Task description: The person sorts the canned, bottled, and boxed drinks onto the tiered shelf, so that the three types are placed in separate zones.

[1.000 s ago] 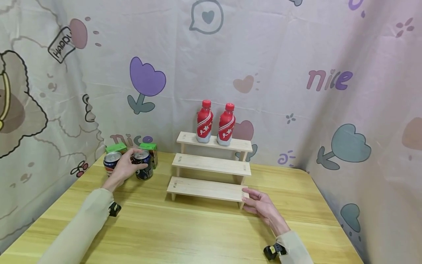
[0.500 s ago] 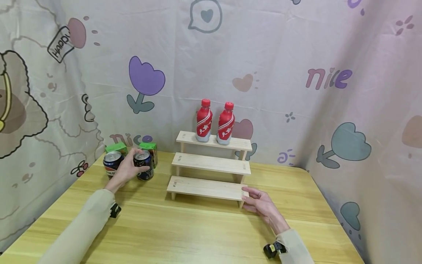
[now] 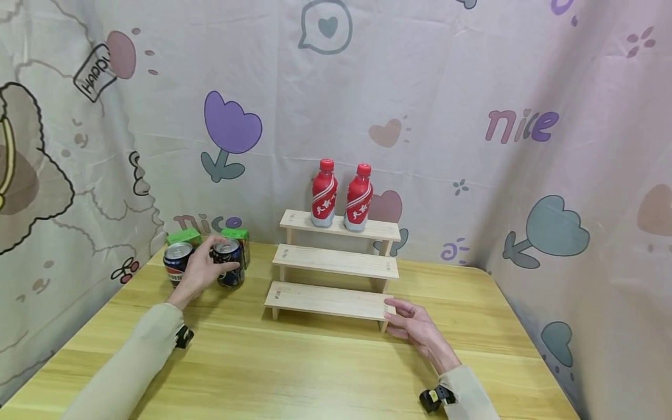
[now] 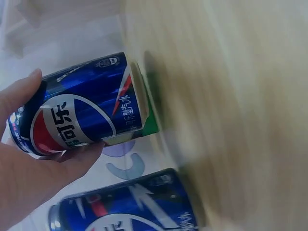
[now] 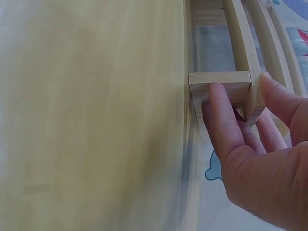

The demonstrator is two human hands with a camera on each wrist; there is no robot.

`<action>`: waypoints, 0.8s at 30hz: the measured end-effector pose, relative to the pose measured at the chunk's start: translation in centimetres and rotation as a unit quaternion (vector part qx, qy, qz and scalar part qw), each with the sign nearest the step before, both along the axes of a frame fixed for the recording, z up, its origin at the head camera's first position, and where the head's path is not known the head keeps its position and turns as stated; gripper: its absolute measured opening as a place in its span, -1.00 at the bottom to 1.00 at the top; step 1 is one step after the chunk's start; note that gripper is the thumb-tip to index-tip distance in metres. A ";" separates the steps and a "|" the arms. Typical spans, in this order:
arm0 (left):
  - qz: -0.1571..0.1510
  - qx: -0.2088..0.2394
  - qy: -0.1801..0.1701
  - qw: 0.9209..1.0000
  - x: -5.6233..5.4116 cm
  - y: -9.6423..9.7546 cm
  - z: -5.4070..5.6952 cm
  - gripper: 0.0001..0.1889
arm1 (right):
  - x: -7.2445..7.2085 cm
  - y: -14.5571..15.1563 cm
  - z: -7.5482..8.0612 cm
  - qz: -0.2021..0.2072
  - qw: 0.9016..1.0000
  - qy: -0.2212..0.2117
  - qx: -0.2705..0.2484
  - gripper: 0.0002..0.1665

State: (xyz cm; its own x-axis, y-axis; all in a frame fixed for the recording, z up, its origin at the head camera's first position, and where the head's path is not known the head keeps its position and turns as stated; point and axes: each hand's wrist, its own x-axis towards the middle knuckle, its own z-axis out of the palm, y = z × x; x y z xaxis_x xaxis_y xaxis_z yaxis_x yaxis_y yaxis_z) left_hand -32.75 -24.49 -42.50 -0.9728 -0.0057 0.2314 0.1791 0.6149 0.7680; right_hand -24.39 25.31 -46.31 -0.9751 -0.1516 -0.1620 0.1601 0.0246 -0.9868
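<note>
On the left of the table, my left hand (image 3: pixel 200 271) grips a dark blue cola can (image 3: pixel 233 273) near its top, thumb on one side and fingers on the other. The left wrist view shows the can (image 4: pixel 82 110) in that grip; whether its base touches the table I cannot tell. A second cola can (image 3: pixel 175 261) stands to the left, partly behind the hand. My right hand (image 3: pixel 417 328) holds the right end of the bottom step of a three-tier wooden display rack (image 3: pixel 328 300). In the right wrist view its thumb lies against the step (image 5: pixel 250 72) and fingertips touch the end support.
Two red-labelled bottles, the left one (image 3: pixel 324 198) and the right one (image 3: pixel 359 201), stand on the rack's top tier. Behind the cans are two green-topped boxes, one left (image 3: pixel 184 235) and one right (image 3: pixel 244 236). A printed curtain (image 3: pixel 441 76) hangs behind the table (image 3: pixel 294 373).
My left hand stays around the can, which has barely shifted. My right hand keeps its place on the rack. The whole head view drifts very slightly.
</note>
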 end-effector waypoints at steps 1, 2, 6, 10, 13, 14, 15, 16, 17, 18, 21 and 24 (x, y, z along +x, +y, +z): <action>0.004 -0.004 0.002 1.000 0.1 0.1 0.2 -0.33 | 0.0 0.0 0.0 0.002 1.000 0.001 0.001 -0.34; 0.008 -0.008 0.003 1.000 0.1 0.1 0.4 -0.33 | 0.1 0.0 0.0 0.003 1.000 0.001 0.001 -0.33; 0.015 -0.020 0.009 1.000 0.3 0.3 1.3 -0.33 | 0.0 0.1 0.0 0.002 1.000 0.000 0.001 -0.34; 0.008 -0.014 0.016 1.000 0.6 0.7 2.3 -0.33 | -0.1 0.0 -0.1 -0.003 1.000 0.000 -0.001 -0.34; 0.003 -0.006 0.019 1.000 0.9 1.1 3.0 -0.33 | -0.2 0.0 -0.2 -0.005 1.000 -0.002 -0.005 -0.34; 0.003 -0.005 0.019 1.000 0.9 1.3 3.3 -0.32 | -0.2 0.0 -0.3 -0.005 1.000 -0.003 -0.007 -0.34; 0.003 -0.006 0.022 1.000 1.0 1.4 3.5 -0.32 | -0.2 0.0 -0.3 -0.005 1.000 -0.004 -0.008 -0.34; 0.004 -0.007 0.024 1.000 1.1 1.6 3.8 -0.32 | -0.2 0.0 -0.3 -0.005 1.000 -0.003 -0.008 -0.34; 0.005 -0.009 0.026 1.000 1.1 1.7 4.0 -0.32 | -0.2 0.0 -0.3 -0.005 1.000 -0.003 -0.008 -0.34; 0.005 -0.010 0.029 1.000 1.2 1.9 4.3 -0.32 | -0.2 0.0 -0.3 -0.004 1.000 -0.002 -0.007 -0.34; 0.008 -0.017 0.035 0.999 1.3 2.3 5.0 -0.32 | -0.2 0.1 -0.3 0.001 1.000 0.001 -0.003 -0.35; 0.008 -0.019 0.041 0.999 1.4 2.7 5.6 -0.32 | -0.2 0.1 -0.2 0.004 1.000 0.003 -0.002 -0.35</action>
State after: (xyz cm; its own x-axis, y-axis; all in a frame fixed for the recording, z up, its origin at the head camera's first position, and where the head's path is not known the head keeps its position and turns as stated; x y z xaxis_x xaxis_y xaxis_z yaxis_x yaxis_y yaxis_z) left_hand -31.34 -21.76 -36.93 -0.9503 -0.0107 0.3113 0.2309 0.6467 0.7270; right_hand -24.59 25.44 -46.52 -0.9750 -0.1595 -0.1548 0.1533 0.0214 -0.9879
